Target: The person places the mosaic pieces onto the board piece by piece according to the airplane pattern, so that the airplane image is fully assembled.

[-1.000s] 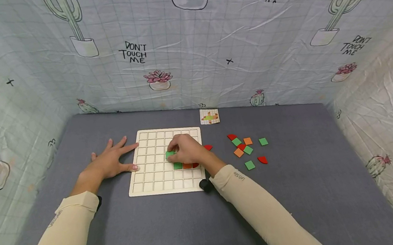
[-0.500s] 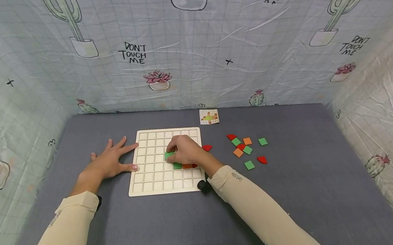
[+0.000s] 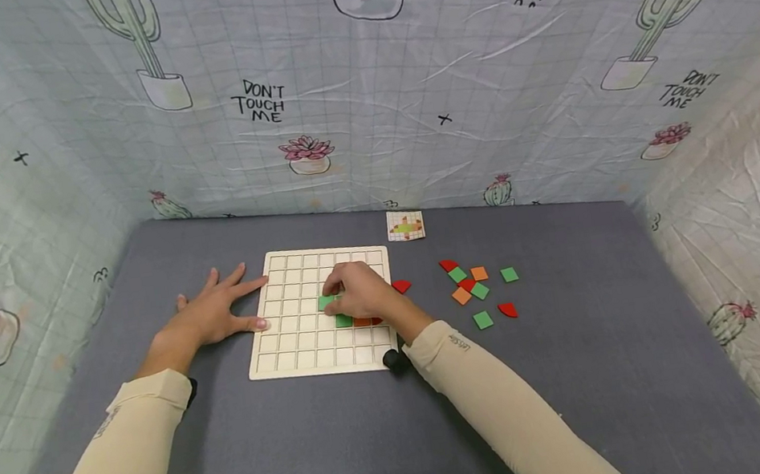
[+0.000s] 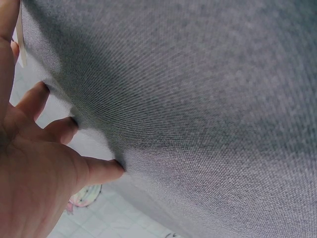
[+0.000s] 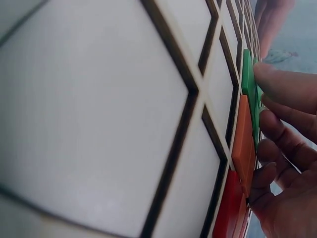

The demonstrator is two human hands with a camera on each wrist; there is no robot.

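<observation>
In the head view a cream grid board (image 3: 293,322) lies on the grey table. My left hand (image 3: 208,310) is spread flat at the board's left edge, its thumb and index finger touching that edge. Over the board's middle, my right hand (image 3: 358,287) pinches a green square tile (image 3: 326,303) between thumb and fingers, down at the grid. Just in front of that hand, a second green tile (image 3: 344,320), an orange tile (image 3: 363,322) and a red piece (image 3: 376,320) sit in one row of the board. The right wrist view shows the orange tile (image 5: 242,139) in its cell.
Right of the board lie loose green, orange and red pieces, among them a green tile (image 3: 509,275) and a red quarter-round piece (image 3: 508,310). Another red piece (image 3: 401,287) lies by the board's right edge. A small picture card (image 3: 405,225) is at the back.
My right hand has shifted very slightly left with the green tile. The left hand stays where it was at the board's edge.
</observation>
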